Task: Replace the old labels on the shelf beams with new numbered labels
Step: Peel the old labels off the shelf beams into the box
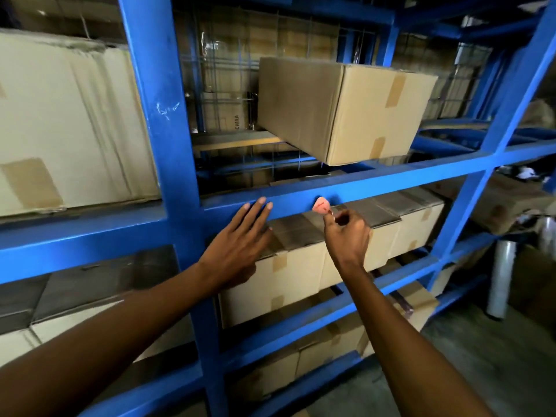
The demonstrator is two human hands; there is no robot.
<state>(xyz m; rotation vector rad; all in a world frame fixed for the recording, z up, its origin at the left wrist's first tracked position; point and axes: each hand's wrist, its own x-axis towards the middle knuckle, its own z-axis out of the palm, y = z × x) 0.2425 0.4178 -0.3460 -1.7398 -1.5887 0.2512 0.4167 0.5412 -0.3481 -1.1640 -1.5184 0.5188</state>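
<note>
**Peeling a pink label off the beam**

The blue rack (pixel 168 152) fills the view, its uprights and beams framing bays of cartons. One box (pixel 340 109) sits askew on the upper level, a corner jutting past the front edge; a row of taped boxes (pixel 301 266) lies on the level below. None of them blocks the beam face, which is likely why the work can go on without shifting stock.

The beam (pixel 376 179) crosses the middle of the view, and both arms reach up to it from below.

The left hand (pixel 237 245) is spread wide and flat, holding nothing, its fingertips (pixel 261 202) resting on the beam's face beside the label. It seems placed there to steady the person against the pull.

The right hand (pixel 346 233) is closed narrow, thumb and forefinger pinching the lower edge of the label (pixel 320 204). The grip is at an edge because a sticker lifts best from there.

The label, small and pink, is partly curled off the paint, its upper part apparently still stuck. Any printing on it is too blurred to read. No new label is in sight.
</note>
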